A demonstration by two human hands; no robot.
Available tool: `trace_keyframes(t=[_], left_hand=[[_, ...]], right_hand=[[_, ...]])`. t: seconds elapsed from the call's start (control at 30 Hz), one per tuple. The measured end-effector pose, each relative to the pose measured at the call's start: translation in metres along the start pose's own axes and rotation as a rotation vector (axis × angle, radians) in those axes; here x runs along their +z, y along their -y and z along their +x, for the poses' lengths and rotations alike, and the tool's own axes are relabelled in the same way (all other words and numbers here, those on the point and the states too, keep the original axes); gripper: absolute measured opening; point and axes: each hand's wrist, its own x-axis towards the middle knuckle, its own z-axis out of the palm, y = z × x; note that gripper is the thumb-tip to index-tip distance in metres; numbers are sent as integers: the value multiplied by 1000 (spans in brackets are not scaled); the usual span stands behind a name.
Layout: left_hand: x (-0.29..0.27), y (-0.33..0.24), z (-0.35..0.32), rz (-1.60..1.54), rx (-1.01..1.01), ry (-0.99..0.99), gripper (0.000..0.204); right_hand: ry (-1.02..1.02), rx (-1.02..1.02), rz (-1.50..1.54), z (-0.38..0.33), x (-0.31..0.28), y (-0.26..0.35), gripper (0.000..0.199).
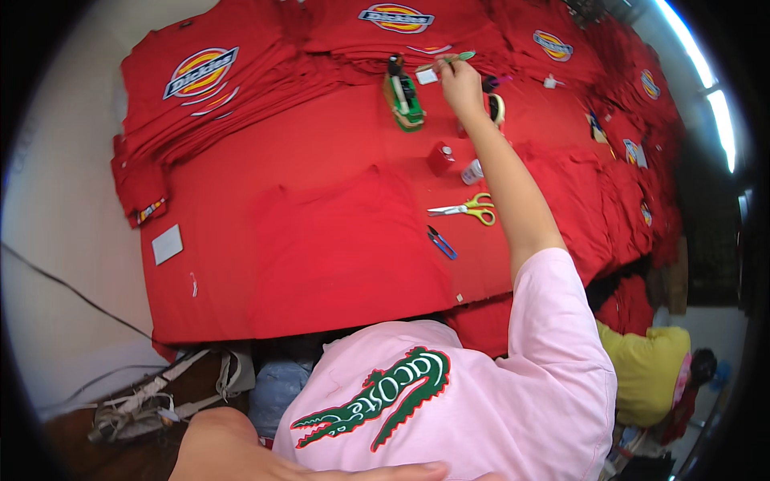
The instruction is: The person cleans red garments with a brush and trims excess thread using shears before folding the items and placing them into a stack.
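Note:
My right arm reaches across the red table to its far middle. There my right hand (460, 86) is closed, its fingers pinching a slim green-tipped object (465, 56) whose kind is unclear. A small white square piece (427, 76) is just left of the fingers. Left of that hand stands a green tape dispenser (405, 108); a tape roll (498, 111) is partly hidden by my wrist. Across the bottom edge, close to my pink shirt, lies my left hand (321, 471), its visible fingers stretched out with nothing seen in them. A red T-shirt body (345, 248) lies flat before me.
Yellow-green scissors (469, 210), blue thread snips (442, 243), a red box (440, 159) and a small white bottle (472, 171) lie near my forearm. Printed red shirts (265, 48) line the far and right sides. A white card (168, 244) lies at left.

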Motion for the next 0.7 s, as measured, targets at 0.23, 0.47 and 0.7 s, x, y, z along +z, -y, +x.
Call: trace_keyframes(t=[0.23,0.47,0.7], left_hand=[[-34,25,52,-85,74,314,73],[-68,27,73,-109,212,355,72],[-131,4,75,-85,467,542,72]], right_hand=[[110,-79,-103,84,94,-30,35],[1,15,-391,34,118,9,39],[228,-452,49,-96,64,70,43]])
